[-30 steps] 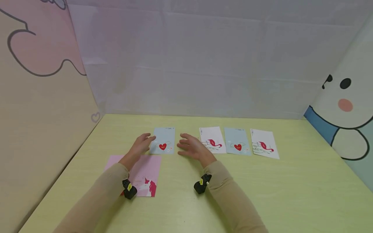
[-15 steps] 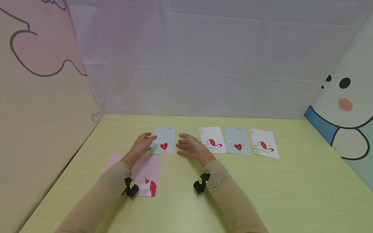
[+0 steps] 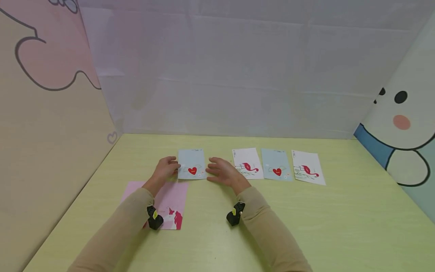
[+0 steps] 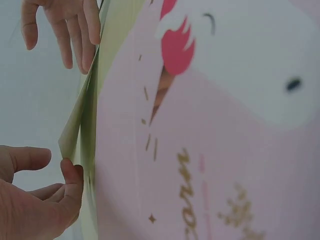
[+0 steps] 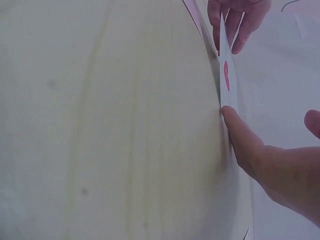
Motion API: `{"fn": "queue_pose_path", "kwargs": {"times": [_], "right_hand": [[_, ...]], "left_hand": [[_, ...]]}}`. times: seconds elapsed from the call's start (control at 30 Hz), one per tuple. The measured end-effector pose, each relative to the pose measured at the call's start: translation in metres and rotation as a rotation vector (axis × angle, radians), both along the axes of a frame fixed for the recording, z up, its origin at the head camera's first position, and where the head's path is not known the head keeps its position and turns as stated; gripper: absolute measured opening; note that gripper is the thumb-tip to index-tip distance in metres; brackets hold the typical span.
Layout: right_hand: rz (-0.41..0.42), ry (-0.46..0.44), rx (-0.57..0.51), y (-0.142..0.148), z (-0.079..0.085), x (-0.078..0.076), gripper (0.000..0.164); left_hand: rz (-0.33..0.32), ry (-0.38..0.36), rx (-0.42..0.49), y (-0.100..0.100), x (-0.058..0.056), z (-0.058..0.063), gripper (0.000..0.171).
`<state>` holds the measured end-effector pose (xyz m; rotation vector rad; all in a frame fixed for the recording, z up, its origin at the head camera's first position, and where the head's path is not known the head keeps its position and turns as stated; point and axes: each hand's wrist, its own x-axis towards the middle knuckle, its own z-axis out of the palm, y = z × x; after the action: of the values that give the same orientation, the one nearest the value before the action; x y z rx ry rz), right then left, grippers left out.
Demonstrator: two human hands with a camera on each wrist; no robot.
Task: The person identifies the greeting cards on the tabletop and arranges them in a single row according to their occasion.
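Both bare hands flank a light blue card printed with a red heart. The left hand is at its left edge, fingers bent; in the left wrist view a fingertip touches the raised card edge. Seen from the right wrist, the card stands a little off the tabletop. The right hand has its fingers extended, with a fingertip right at the card's right edge. Beneath the left forearm lies a pink unicorn card, partly hidden by the sleeve.
On the right, a flamingo card, another blue heart card and a second flamingo card form a row on the yellow-green table. A pale backdrop rises behind, with printed panels at both sides.
The left fingers have drawn back from over the blue card to its left edge. The card has shifted slightly right and its left side has come up. The right hand has barely moved.
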<state>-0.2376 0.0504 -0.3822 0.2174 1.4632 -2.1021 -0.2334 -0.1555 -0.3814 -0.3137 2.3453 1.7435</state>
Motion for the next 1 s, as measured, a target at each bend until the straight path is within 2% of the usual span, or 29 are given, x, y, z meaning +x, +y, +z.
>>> {"fn": "queue_pose_path", "kwargs": {"times": [0.17,0.27,0.57,0.87,1.0], "right_hand": [[0.004,0.0,0.008,0.001,-0.002,0.0,0.048],[0.018,0.012,0.011,0.002,-0.004,0.001,0.049],[0.041,0.04,0.02,0.005,-0.003,0.003,0.051],[0.024,0.028,0.069,0.009,0.001,0.007,0.052],[-0.014,0.041,0.116,0.014,0.0,0.009,0.048]], "left_hand": [[-0.007,0.024,-0.019,0.0,-0.004,-0.008,0.048],[-0.003,0.029,0.006,0.001,-0.005,-0.011,0.049],[0.002,0.057,0.085,0.006,-0.003,-0.006,0.05],[-0.006,0.051,0.083,0.01,0.0,-0.006,0.05],[-0.008,0.044,0.104,0.012,0.001,-0.007,0.05]]}}
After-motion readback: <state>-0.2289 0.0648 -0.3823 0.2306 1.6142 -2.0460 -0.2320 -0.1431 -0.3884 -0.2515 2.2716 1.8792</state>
